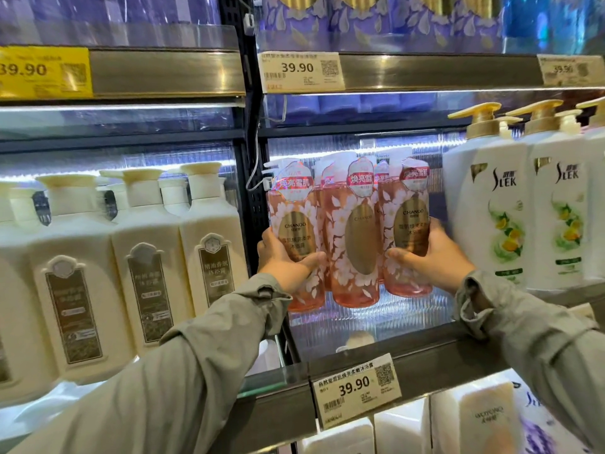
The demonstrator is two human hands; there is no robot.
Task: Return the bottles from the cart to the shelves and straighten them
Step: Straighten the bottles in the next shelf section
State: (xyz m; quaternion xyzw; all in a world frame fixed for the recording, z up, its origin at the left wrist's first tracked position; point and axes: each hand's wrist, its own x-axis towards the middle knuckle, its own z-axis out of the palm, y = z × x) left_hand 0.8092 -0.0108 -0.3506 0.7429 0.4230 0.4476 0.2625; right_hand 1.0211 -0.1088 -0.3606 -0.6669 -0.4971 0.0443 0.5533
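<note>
My left hand (pixel 288 264) curls round the left CHANDO bottle (pixel 294 204) and my right hand (pixel 432 257) round the right CHANDO bottle (pixel 412 204), pressing both against the middle bottle (pixel 359 237) to square the row, well back from the shelf's (pixel 442 347) front edge.

1. At twelve o'clock, a brushed-metal shelf rail (pixel 425 72) runs across, with a white paper price tag (pixel 301 72) reading 39.90 clipped to it.
2. At ten o'clock, a yellow price tag (pixel 44 72) shows the same figure.
3. A black perforated upright post (pixel 252 217) splits the two bays.
4. A white light strip (pixel 114 108) glows under the upper shelf at ten o'clock.
5. The ribbed translucent back panel (pixel 376 322) shines bluish-white at centre.
6. At five o'clock, a dark grey shelf edge (pixel 442 358) carries a second white 39.90 tag (pixel 357 389).
</note>
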